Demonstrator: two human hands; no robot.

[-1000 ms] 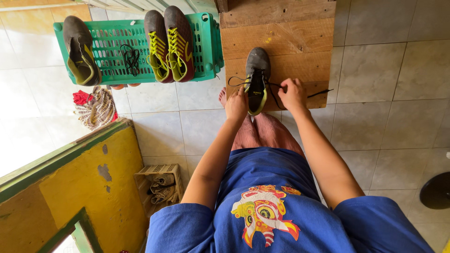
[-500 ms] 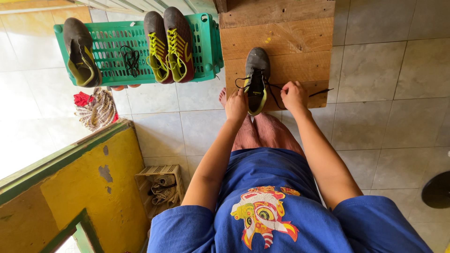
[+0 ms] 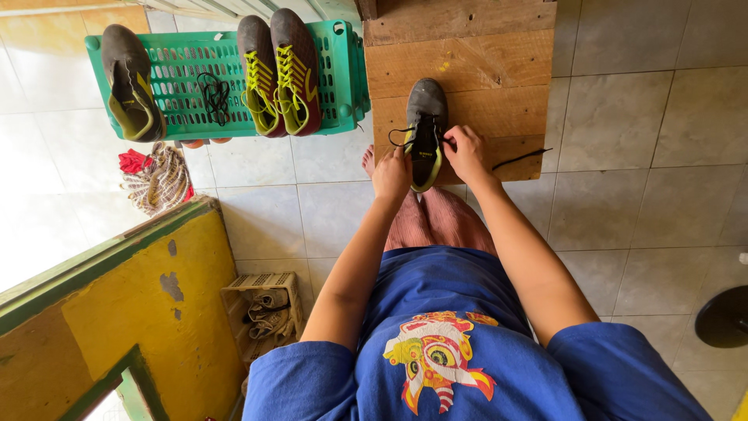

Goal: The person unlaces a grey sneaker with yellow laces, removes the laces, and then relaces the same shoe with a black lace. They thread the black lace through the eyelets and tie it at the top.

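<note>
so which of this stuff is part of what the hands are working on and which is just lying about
In hand:
- grey shoe on the wooden stand
- its black lace
- left hand at the shoe's heel end
- right hand at the lace

Lying about:
- green crate
- maroon pair with yellow laces
- single grey shoe
- loose black lace
- striped cloth
- small crate

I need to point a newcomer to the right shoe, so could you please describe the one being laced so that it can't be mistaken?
Start at the wooden plank bench right of the green plastic crate. The dark grey shoe lies alone on its planks, between the left hand and right hand. Unlike the crate's three shoes, it trails a loose black lace and is being handled.
</note>
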